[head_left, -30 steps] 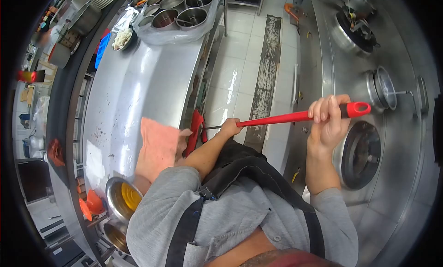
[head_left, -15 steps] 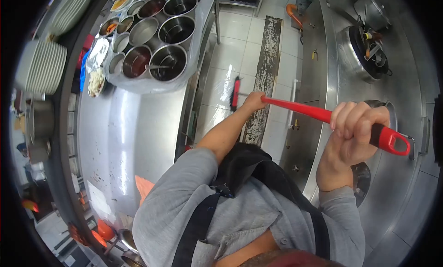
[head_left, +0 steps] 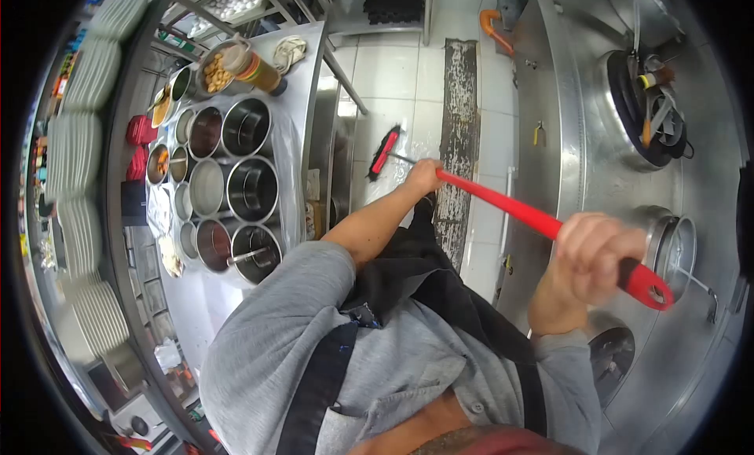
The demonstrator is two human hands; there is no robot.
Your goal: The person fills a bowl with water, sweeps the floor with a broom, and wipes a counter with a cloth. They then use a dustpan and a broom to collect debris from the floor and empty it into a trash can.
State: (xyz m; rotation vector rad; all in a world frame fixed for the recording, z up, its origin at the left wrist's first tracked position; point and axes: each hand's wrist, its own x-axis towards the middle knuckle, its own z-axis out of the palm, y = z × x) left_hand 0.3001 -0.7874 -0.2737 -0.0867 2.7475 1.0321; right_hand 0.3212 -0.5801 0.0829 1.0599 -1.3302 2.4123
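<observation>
Both my hands grip a long-handled floor brush with a red handle (head_left: 503, 203). My right hand (head_left: 597, 258) is closed around the upper handle, just below the black and red end with its hanging hole. Lower on the shaft, my left hand (head_left: 426, 177) is wrapped around it. The red brush head (head_left: 384, 152), with dark bristles, lies slanted on the shiny white tile floor (head_left: 385, 78).
A steel table (head_left: 206, 294) with several metal pots and a squeeze bottle stands on the left. A worn drain strip (head_left: 460, 101) runs along the floor. Right of it is a steel counter (head_left: 581, 133) with pans. Stacked plates (head_left: 75, 152) line the far left.
The view has shifted forward along the aisle, showing more of the table's far end. The brush head has moved slightly left and tilted, and its handle slopes more steeply.
</observation>
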